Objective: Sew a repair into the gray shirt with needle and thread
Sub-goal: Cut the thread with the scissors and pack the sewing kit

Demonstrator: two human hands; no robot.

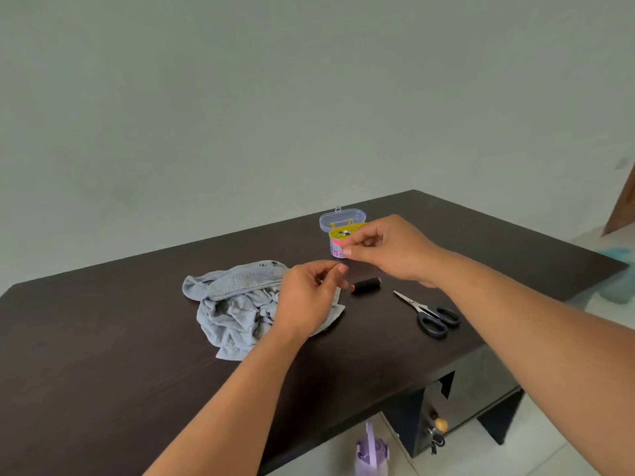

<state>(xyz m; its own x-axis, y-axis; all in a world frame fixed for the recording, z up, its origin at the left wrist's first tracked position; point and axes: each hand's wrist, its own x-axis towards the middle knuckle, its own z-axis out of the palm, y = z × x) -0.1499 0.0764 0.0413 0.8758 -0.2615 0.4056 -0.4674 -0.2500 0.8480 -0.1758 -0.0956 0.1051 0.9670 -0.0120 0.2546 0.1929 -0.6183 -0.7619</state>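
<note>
Both hands raised, left grip (305,297) and right grip (388,250) pinched.

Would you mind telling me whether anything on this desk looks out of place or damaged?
Nothing looks damaged or spilled. The gray shirt lies crumpled rather than spread flat, the sewing kit box stands open with its lid tipped back, and the scissors lie closed beside the black thread spool.

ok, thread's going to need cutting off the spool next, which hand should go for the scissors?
Right, probably. The scissors lie on the table just under the right hand; the spool lies between them and the left hand, which is over the gray shirt. Both hands are pinching something too fine to see.
</note>
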